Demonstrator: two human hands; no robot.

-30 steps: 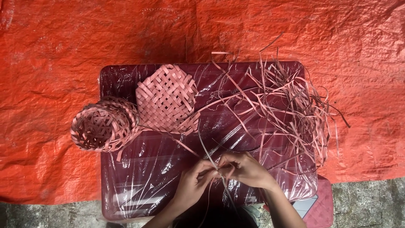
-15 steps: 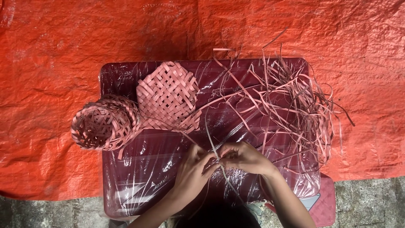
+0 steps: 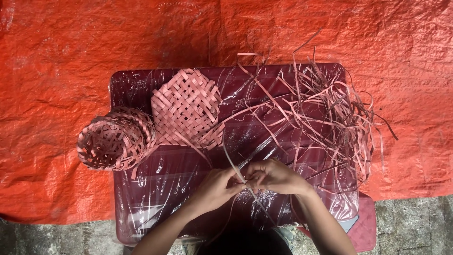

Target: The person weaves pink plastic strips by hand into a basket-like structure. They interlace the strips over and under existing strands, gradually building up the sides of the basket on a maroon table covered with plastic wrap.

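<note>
My left hand (image 3: 216, 187) and my right hand (image 3: 272, 176) meet over the near middle of a dark red table (image 3: 141, 208) wrapped in clear plastic. Both pinch thin pink strips (image 3: 231, 165) that cross between my fingertips; one strip runs up and left from them. A flat woven pink mat (image 3: 187, 107) lies at the back left of the table. A small round woven pink basket (image 3: 114, 139) lies on its side at the table's left edge. A loose heap of pink strips (image 3: 330, 113) covers the right half.
An orange tarp (image 3: 61, 61) covers the ground around the table. Grey stone paving (image 3: 410, 226) shows at the bottom right, next to a red stool edge (image 3: 365, 231).
The view has shifted slightly, so the table sits a little higher in frame. My hands stay together on the strips, with small finger movements.
</note>
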